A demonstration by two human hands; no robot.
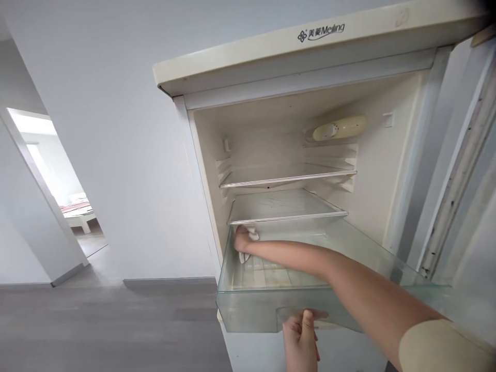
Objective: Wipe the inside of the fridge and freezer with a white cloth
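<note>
An old cream fridge (271,57) stands with its door open. A clear plastic drawer (248,307) is pulled out at the bottom of the compartment. My left hand (300,338) grips the handle recess at the drawer's front. My right hand (242,240) reaches into the drawer's back left corner, closed on a white cloth (251,235) pressed against the inside. Two glass shelves (287,178) sit above the drawer with nothing on them.
The fridge door (465,170) hangs open at the right, its seal dirty. A white wall is left of the fridge, with grey floor (96,330) below. A doorway (58,191) at far left leads to another room with a bed.
</note>
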